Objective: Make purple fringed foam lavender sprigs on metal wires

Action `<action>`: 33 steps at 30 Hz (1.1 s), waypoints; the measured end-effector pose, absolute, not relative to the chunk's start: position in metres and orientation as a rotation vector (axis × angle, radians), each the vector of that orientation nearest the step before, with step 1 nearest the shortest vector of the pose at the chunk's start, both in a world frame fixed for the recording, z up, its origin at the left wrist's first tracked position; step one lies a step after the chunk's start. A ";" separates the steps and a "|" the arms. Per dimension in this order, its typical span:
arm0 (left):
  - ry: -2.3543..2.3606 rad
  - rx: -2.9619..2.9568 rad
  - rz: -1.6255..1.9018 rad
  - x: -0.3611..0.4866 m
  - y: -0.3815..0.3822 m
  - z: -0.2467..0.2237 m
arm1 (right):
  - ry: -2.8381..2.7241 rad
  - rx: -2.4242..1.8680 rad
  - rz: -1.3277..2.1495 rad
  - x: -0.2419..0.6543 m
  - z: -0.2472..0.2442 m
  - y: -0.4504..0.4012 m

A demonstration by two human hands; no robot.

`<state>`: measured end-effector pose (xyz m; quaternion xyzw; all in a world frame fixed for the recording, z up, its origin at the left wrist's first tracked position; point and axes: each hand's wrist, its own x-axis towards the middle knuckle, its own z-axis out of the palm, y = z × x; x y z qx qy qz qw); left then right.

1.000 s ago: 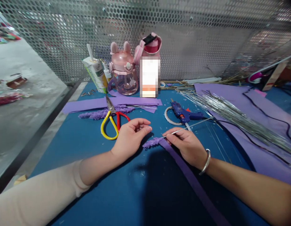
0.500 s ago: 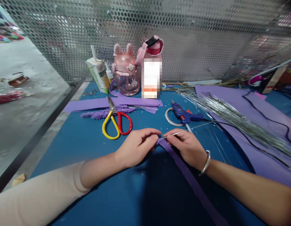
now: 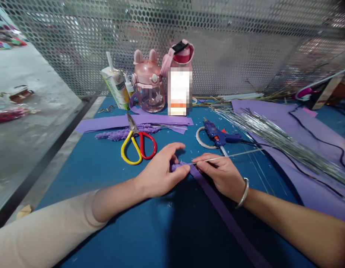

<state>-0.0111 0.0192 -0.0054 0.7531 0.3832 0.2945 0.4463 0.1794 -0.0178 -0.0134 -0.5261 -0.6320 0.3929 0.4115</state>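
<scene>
The left hand point(image 3: 161, 173) is partly open around the fluffy purple flower point(image 3: 176, 167). The right hand point(image 3: 224, 173) pinches its thin wire point(image 3: 245, 152) above the tabletop point(image 3: 119, 230). If that pinch gets loose, the purple strip point(image 3: 217, 199) could unwind.

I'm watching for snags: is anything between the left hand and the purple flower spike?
Nothing visible: the left hand is right at the flower spike, partly hiding it. The scissors lie beyond that hand, and the purple strip trails toward the near right.
</scene>
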 end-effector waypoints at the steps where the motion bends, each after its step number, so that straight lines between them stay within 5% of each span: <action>1: 0.970 1.796 0.800 -0.012 0.020 -0.007 | -1.560 -1.347 1.007 0.180 -0.013 -0.018; 5: 0.972 1.614 0.992 -0.011 0.022 -0.011 | -1.383 -1.390 1.134 0.180 -0.014 -0.016; 13: 0.923 1.645 0.747 -0.009 0.021 -0.010 | -1.289 -1.304 1.243 0.180 -0.017 -0.012; 24: 0.957 1.626 0.766 -0.011 0.026 -0.015 | -2.702 -1.529 0.814 0.178 0.034 -0.059; 33: 1.141 2.359 0.486 -0.013 0.019 -0.010 | -3.261 -0.874 1.131 0.185 0.052 -0.090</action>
